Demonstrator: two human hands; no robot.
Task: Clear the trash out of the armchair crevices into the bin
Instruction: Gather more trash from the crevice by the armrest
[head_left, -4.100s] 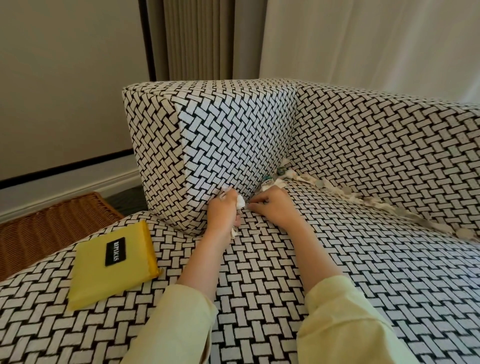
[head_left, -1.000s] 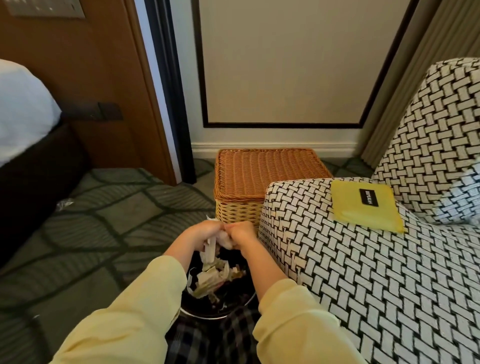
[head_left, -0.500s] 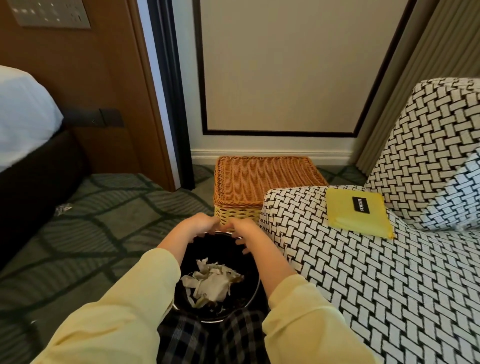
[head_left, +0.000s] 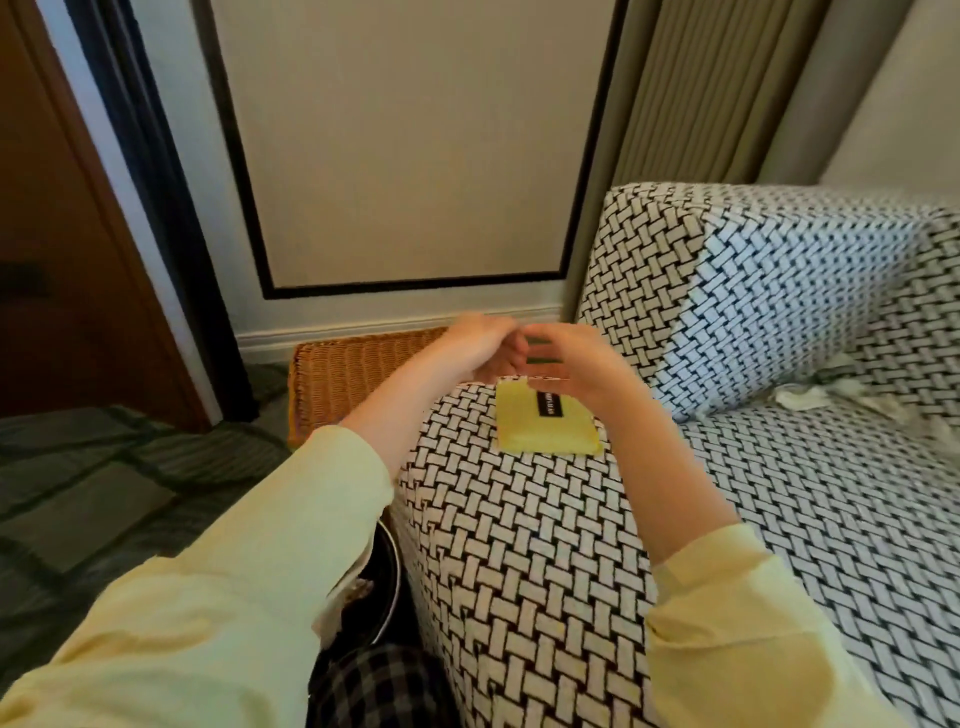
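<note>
Some crumpled paper is being kept in the bin (head_left: 383, 587) at the near left, while white scraps (head_left: 802, 395) are lying in the armchair (head_left: 545, 545) crevice far right, and both hands (head_left: 524, 353) are being held together, empty and loosely open.

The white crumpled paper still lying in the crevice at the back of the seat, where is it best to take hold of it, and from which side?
Judging by its pose, take the crumpled paper by its raised, loose edge on the seat cushion, coming from the front and above. Its far side seems wedged in the crevice under the backrest, so a pinching grip pulling toward you should free it. Both hands, left hand and right hand, look empty.
</note>
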